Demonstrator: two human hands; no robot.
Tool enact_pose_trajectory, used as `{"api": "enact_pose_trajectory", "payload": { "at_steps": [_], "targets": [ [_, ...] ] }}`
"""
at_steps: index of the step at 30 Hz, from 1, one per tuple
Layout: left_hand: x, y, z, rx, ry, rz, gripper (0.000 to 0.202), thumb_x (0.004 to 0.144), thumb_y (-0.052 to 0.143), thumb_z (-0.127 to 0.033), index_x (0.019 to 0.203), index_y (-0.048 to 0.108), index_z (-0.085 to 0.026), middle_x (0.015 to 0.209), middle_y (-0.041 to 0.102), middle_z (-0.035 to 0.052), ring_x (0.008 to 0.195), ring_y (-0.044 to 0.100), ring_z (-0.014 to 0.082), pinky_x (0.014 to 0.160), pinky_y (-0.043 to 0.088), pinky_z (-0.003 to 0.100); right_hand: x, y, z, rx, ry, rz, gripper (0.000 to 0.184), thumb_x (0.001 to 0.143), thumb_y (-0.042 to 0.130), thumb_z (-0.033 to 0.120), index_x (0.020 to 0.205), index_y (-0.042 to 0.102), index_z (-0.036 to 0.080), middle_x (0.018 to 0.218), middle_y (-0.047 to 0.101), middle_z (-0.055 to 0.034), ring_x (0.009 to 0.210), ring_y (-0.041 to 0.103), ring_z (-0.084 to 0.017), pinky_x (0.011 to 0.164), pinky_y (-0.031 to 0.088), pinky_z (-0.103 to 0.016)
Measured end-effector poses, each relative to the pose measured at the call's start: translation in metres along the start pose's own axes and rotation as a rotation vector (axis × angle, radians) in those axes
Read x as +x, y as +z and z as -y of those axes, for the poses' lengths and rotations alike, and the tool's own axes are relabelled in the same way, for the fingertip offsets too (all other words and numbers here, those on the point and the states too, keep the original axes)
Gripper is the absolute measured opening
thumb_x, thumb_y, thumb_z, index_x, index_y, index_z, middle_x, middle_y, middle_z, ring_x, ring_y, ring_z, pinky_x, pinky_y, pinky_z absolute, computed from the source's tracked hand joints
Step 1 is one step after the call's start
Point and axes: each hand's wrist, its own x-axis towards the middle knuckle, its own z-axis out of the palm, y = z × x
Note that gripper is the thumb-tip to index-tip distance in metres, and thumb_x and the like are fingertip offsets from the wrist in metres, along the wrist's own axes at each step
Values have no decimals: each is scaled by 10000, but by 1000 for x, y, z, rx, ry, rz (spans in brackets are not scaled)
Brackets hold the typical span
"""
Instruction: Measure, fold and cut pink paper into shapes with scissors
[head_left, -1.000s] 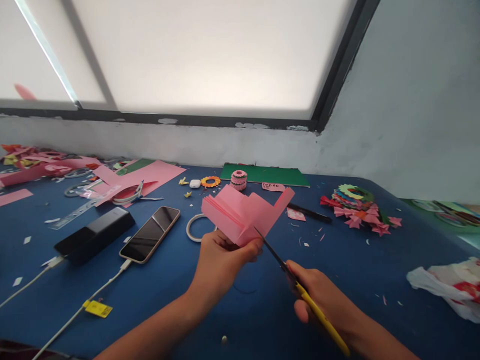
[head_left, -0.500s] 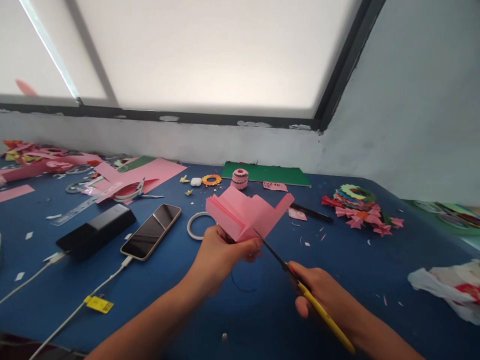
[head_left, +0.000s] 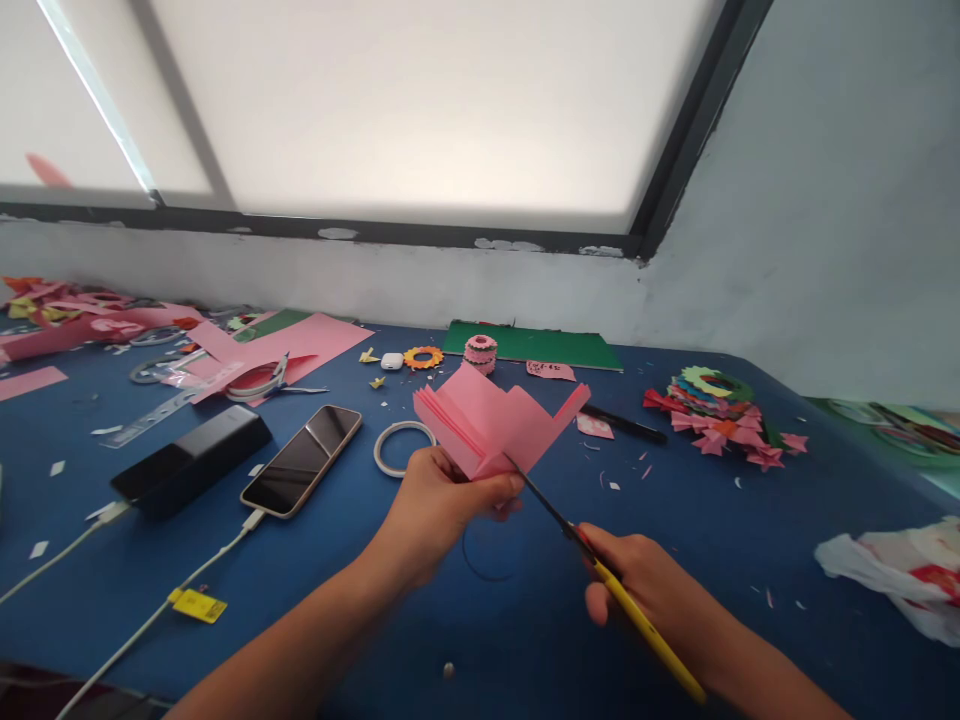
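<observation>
My left hand [head_left: 439,505] is closed around the lower corner of a folded stack of pink paper [head_left: 495,420], held up above the blue table [head_left: 337,580]. My right hand [head_left: 645,590] grips yellow-handled scissors [head_left: 600,572]. Their dark blades point up and left, and the tips meet the paper's lower edge just beside my left thumb. The paper has a notch cut into its upper right side.
A phone [head_left: 302,462] on a white cable and a black power bank [head_left: 191,462] lie at left. A tape ring [head_left: 401,447] sits behind my left hand. Pink sheets [head_left: 289,345], green card [head_left: 532,345], a paper-flower pile [head_left: 720,410], a black pen [head_left: 622,425] and a plastic bag [head_left: 900,575] surround.
Paper and hands stay almost in place; both have drifted slightly as the view shifted. The scissor tips remain at the paper's lower edge.
</observation>
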Motion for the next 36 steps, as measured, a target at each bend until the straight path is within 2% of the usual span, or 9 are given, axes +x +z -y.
{"api": "enact_pose_trajectory", "payload": {
  "at_steps": [11,18,24,30,36],
  "targets": [
    [2,-2,0,11,-21,24,48,621,735,-123,628,688,-129,581,644,0,539,612,94,495,481,154,0,2,-1,13,-5,-17,190,790,362,369,664,323,232,543,632,-7,482,511,-160,491,296,-238],
    [4,-4,0,23,-17,30,47,636,729,-121,624,685,-131,564,638,-10,532,616,88,483,479,145,-1,1,-1,3,38,-36,161,770,366,347,659,351,231,557,642,2,480,463,-150,503,287,-241],
    [5,-5,-1,57,-33,56,48,640,723,-121,622,679,-128,567,636,-9,538,621,89,485,476,144,1,2,-2,-21,63,-54,85,717,398,268,663,348,225,540,623,10,481,450,-141,506,273,-237],
    [5,-5,0,63,-30,99,67,632,723,-129,601,664,-126,545,617,-13,532,616,95,484,470,153,3,3,-3,26,35,-46,147,742,412,317,661,329,227,504,582,14,469,441,-137,497,272,-235],
    [3,-4,1,71,-22,95,55,636,722,-143,617,673,-127,562,630,0,551,607,100,509,473,166,2,3,-4,48,-2,-52,192,774,396,360,657,324,226,504,581,15,465,419,-132,495,272,-237]
  ]
}}
